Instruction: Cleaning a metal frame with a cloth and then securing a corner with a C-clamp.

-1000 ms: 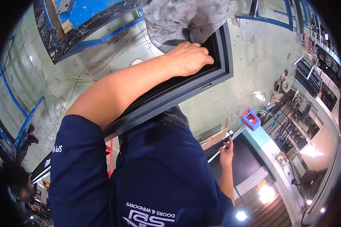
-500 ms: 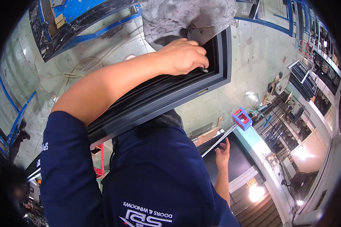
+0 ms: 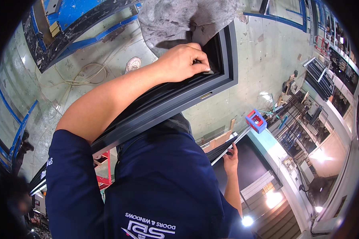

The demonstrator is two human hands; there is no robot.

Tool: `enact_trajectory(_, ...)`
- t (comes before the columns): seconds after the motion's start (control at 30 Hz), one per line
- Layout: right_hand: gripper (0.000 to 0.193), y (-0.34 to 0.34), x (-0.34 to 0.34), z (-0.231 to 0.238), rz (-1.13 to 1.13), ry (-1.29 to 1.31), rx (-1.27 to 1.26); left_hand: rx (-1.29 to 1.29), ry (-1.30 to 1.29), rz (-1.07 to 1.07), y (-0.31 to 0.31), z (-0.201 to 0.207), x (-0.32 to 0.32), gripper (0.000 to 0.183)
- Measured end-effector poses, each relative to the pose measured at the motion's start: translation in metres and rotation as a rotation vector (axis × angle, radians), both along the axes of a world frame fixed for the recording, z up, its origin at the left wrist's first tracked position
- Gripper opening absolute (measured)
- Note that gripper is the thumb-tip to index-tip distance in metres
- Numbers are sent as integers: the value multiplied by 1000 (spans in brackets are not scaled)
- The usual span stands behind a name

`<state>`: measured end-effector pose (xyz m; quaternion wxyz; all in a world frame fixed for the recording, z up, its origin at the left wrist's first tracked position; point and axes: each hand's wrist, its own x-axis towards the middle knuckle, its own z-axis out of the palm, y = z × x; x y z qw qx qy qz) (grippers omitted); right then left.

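Note:
My left hand (image 3: 183,61) reaches out from the lower left and pinches the inner lip of a dark grey window frame (image 3: 179,105) near its corner. The frame runs slantwise across the view, close against my dark blue shirt. My right hand (image 3: 230,159) is low at the right, beside my body. It grips the end of a bundle of long thin black and silver strips (image 3: 223,145). A grey, stained cloth (image 3: 183,20) lies just beyond my left hand at the top.
A blue-edged workbench (image 3: 68,24) stands at the upper left over a concrete floor with a looped cable (image 3: 79,77). A small blue and red box-shaped object (image 3: 256,121) sits by the strips. Racks of dark profiles (image 3: 319,79) line the right. A red stand (image 3: 103,175) is below the frame.
My left hand's fingers have gone from lying flat on the frame to pinching its inner edge, shifting slightly left. My right hand keeps hold of the strips.

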<state>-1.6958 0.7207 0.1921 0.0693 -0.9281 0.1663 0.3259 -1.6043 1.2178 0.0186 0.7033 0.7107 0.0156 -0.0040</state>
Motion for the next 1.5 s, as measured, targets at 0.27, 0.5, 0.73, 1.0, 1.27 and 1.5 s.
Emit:
enact_trajectory(0.27, 80, 1, -1, -7, -49, 12, 24, 242, 337, 77, -15, 26, 14, 30)
enact_trajectory(0.5, 79, 23, 15, -15, 41, 34, -33, 292, 615, 75, -19, 35, 26, 40)
enact_trajectory(0.73, 79, 31, 25, -12, 43, -41, 18, 309, 642, 89, -22, 40, 24, 42)
enact_trajectory(1.0, 88, 29, 14, -5, 48, -58, 30, 153, 570, 255, -24, 33, 20, 28)
enact_trajectory(1.27, 83, 19, 12, 6, 78, -37, 20, -300, 424, 443, 15, 14, 5, 34)
enact_trajectory(1.5, 83, 37, 27, 11, 131, 17, -20, -296, 364, 312, 8, 15, -15, 31)
